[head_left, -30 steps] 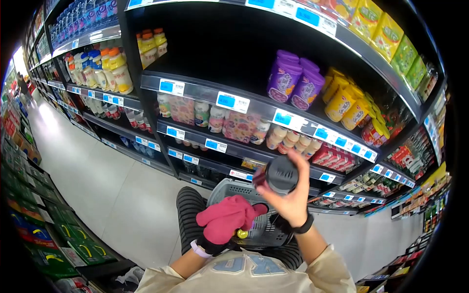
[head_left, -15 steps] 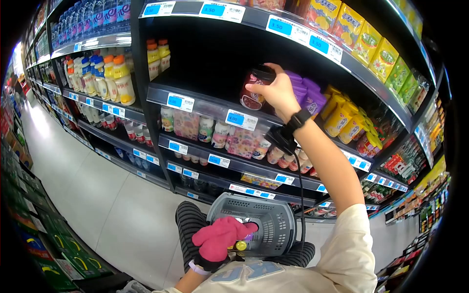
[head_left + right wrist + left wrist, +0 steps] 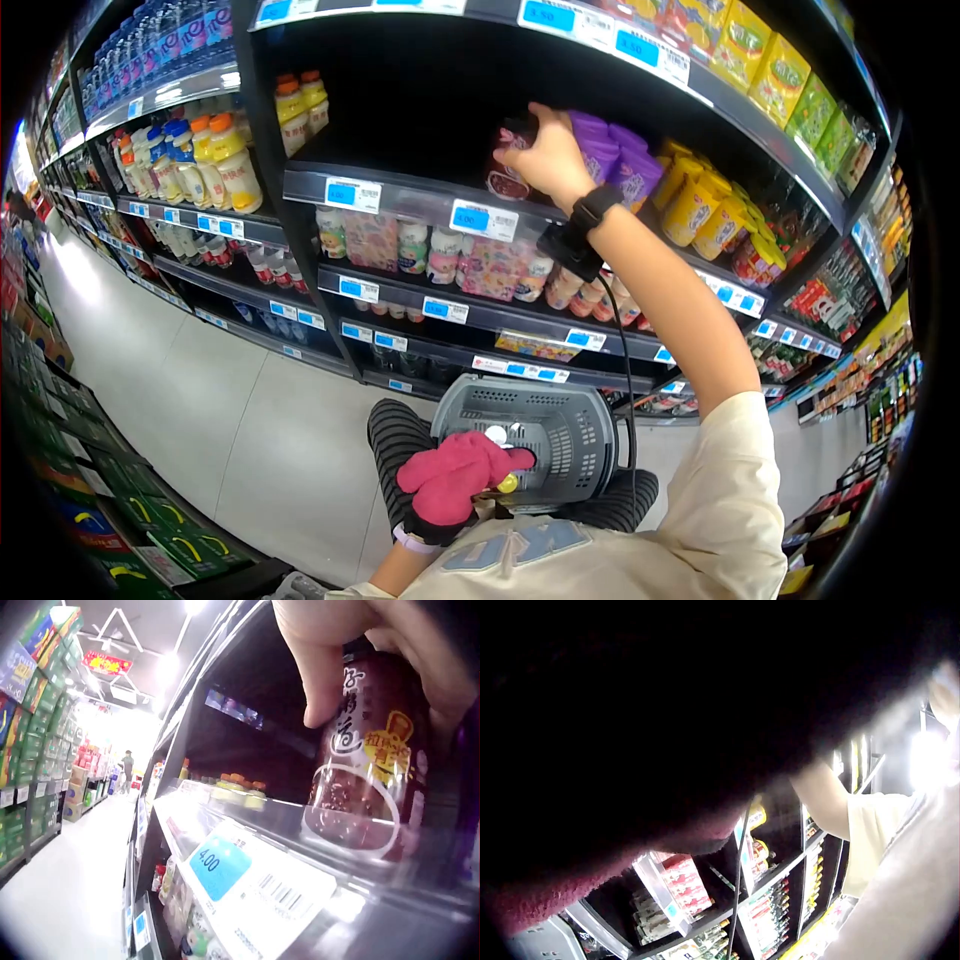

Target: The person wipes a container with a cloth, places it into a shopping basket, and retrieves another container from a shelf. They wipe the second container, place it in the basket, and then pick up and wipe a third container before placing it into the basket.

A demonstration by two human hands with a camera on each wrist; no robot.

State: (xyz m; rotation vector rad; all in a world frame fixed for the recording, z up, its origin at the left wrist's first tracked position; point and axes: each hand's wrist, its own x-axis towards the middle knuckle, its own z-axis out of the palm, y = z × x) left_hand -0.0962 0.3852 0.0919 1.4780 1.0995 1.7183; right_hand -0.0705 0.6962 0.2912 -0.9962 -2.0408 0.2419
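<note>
The 4.00 price tag (image 3: 484, 220), on the front edge of the shelf (image 3: 410, 200), serves as the landmark. The maroon porridge can (image 3: 507, 175) is just above it, held near-upright, its long axis roughly vertical. The right hand (image 3: 555, 160), above and right of the tag, is clamped round the can's upper part, thumb on the left, fingers on the far side; the can therefore lies within its grip. From the right wrist view I cannot tell whether the base touches the shelf, as the edge strip hides it.

The left hand (image 3: 450, 475) is far below the tag, over the grey basket (image 3: 575, 400); its pink covering hides whether the fingers are apart or together.

Right of the tag, the purple cups (image 3: 636, 180) crowd the gripping hand. Open room runs left behind the tag, toward the orange-capped bottles (image 3: 300, 112). A higher shelf edge (image 3: 590, 55) bounds the space above.
</note>
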